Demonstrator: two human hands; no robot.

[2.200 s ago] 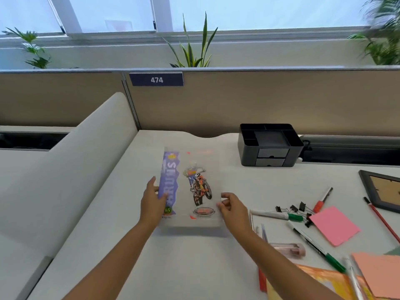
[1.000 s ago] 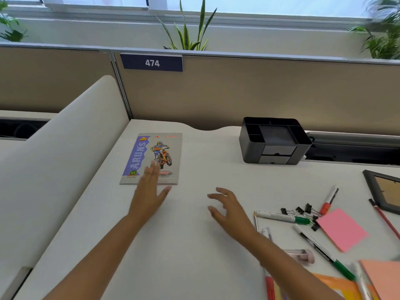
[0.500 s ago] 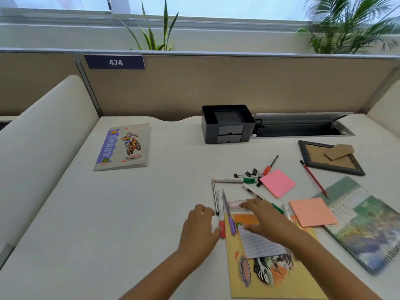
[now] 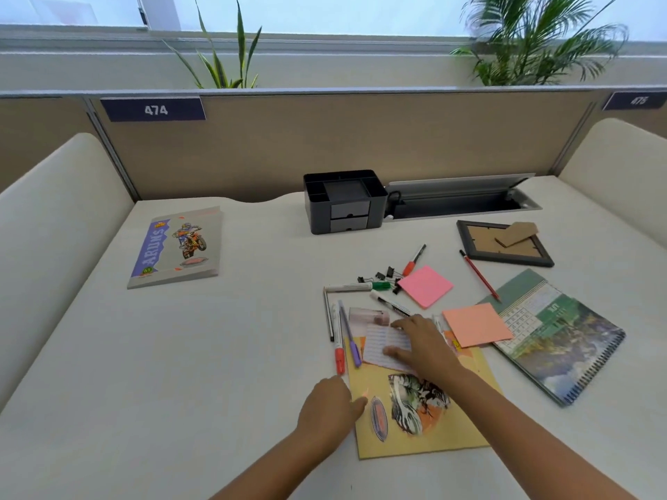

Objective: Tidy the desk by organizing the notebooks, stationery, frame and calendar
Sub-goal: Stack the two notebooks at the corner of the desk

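Two notebooks [image 4: 422, 409] – right hand [image 4: 420, 346] flat on one, left hand [image 4: 330, 405] loosely curled

I was sitting at an office cubicle: my white desk [image 4: 180, 355] was walled in by a tan fabric partition [image 4: 361, 138] with a dark number plate reading 474 [image 4: 153, 110], and a second plate [image 4: 637, 101] marked the next bay to the right. A black desk organizer [image 4: 343, 200] stood at the back beside an open cable tray [image 4: 462, 196] sunk into the desktop. Potted plants [image 4: 541, 41] lined the window ledge behind the partition.
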